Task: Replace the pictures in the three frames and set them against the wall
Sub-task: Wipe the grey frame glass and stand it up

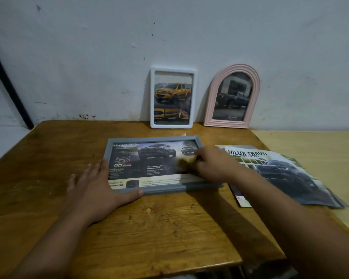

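The grey rectangular frame point(161, 187) lies flat on the grainy wooden table point(48, 178). The left hand point(95, 186) presses its corner, fingers spread; the right hand point(212, 164) rests curled on the glossy picture point(149, 158), grip unclear.

Both forearms stretched forward, left hand point(93, 186) flat with fingers spread, right hand point(212, 165) blurred, fingers curled downward

One frame point(161, 165) lies flat at the worktop's point(48, 162) centre. Two frames point(172, 97) point(233, 97) lean on the wall point(169, 33) at twelve and one o'clock. A brochure point(280, 174) lies at three.
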